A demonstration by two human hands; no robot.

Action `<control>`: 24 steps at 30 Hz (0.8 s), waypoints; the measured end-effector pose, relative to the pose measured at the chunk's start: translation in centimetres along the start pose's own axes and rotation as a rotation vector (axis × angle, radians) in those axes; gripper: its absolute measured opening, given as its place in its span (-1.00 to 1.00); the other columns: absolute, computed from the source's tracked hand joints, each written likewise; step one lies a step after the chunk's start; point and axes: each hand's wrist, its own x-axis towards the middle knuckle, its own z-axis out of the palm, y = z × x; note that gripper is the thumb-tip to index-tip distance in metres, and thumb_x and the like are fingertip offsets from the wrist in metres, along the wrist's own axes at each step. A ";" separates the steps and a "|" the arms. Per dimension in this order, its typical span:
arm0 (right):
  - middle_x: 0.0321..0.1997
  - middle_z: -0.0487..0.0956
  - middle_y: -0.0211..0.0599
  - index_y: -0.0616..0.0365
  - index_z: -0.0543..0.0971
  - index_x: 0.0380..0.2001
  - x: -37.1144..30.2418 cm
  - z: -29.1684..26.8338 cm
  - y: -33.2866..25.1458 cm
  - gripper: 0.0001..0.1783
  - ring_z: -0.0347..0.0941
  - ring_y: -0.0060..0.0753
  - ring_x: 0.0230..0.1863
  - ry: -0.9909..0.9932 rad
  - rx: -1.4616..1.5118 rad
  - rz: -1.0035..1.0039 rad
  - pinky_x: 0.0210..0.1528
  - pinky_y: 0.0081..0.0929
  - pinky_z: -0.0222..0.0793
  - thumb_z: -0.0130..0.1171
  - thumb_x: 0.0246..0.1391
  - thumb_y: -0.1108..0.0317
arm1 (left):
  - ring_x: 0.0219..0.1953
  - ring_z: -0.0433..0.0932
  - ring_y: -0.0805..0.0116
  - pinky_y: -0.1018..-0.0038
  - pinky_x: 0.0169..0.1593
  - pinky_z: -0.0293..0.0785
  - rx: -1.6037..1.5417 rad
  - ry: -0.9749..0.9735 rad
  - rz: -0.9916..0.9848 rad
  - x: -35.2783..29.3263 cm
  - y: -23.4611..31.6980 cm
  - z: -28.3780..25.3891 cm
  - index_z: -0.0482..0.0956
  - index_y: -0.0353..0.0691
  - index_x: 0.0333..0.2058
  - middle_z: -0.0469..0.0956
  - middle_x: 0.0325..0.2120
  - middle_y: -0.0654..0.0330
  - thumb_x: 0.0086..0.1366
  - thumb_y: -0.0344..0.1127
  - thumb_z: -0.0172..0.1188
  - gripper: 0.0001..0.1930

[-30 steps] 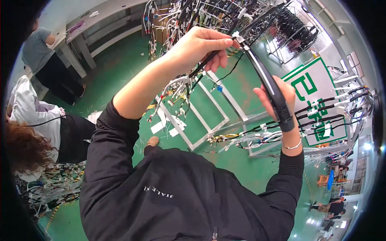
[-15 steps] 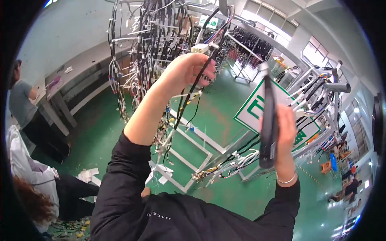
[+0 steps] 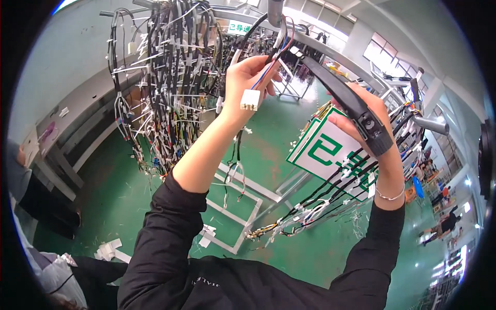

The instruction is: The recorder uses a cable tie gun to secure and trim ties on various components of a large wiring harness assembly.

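Observation:
My left hand (image 3: 249,82) is raised high and pinches a thin bundle of coloured wires (image 3: 276,49) that hangs from an overhead metal bar (image 3: 275,10). A small white plastic connector (image 3: 250,99) dangles just below my fingers. My right hand (image 3: 368,116) grips a long black sleeved cable piece (image 3: 345,98) that slants up toward the same bar. Both sleeves are black, and a thin bracelet sits on my right wrist.
A dense mass of hanging wire harnesses (image 3: 165,77) fills the rack at upper left. More harnesses (image 3: 320,206) droop below a white sign with green characters (image 3: 330,155). The green floor (image 3: 119,196) carries white frames and scraps. Other people stand at far left and far right.
The view has tilted upward and both hands have risen toward the overhead bar. My left hand now shows the white connector below its fingers.

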 end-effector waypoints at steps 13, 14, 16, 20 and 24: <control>-0.44 0.49 -0.32 0.25 0.56 -0.22 1.9 -0.4 0.5 -0.60 0.36 -0.44 -0.43 -0.150 -0.005 -0.060 -0.28 -0.48 0.38 0.45 -0.02 0.24 | -0.59 0.46 0.67 0.70 -0.52 0.35 0.245 0.151 0.264 0.6 -1.6 -0.5 0.69 -0.39 -0.19 0.62 -0.54 0.28 0.29 -0.35 0.34 -0.79; -0.44 0.48 -0.33 0.26 0.56 -0.21 2.0 -0.4 0.5 -0.60 0.35 -0.45 -0.43 -0.152 0.000 -0.072 -0.27 -0.48 0.38 0.45 -0.02 0.24 | -0.58 0.46 0.68 0.70 -0.51 0.34 0.281 0.153 0.273 0.6 -1.6 -0.7 0.69 -0.38 -0.19 0.62 -0.54 0.29 0.30 -0.35 0.34 -0.79; -0.43 0.48 -0.34 0.25 0.56 -0.19 1.8 0.0 0.2 -0.59 0.33 -0.50 -0.43 -0.134 -0.003 -0.110 -0.29 -0.48 0.38 0.45 -0.03 0.24 | -0.58 0.44 0.69 0.71 -0.51 0.31 0.287 0.166 0.260 0.5 -1.5 -0.4 0.69 -0.38 -0.19 0.62 -0.54 0.30 0.30 -0.33 0.34 -0.79; -0.40 0.50 -0.29 0.24 0.58 -0.13 1.1 0.5 0.4 -0.54 0.36 -0.50 -0.43 -0.116 0.000 -0.059 -0.30 -0.46 0.39 0.47 -0.06 0.23 | -0.57 0.45 0.69 0.71 -0.51 0.31 0.346 0.157 0.250 0.1 -1.0 -0.4 0.69 -0.38 -0.18 0.61 -0.54 0.31 0.29 -0.32 0.35 -0.77; -0.42 0.51 -0.19 0.26 0.55 -0.19 1.4 0.9 0.7 -0.59 0.40 -0.31 -0.46 -0.121 -0.019 -0.112 -0.32 -0.39 0.40 0.43 -0.05 0.26 | -0.57 0.48 0.67 0.68 -0.51 0.35 0.448 0.148 0.343 0.1 -1.2 -0.6 0.71 -0.36 -0.20 0.60 -0.57 0.32 0.29 -0.31 0.33 -0.78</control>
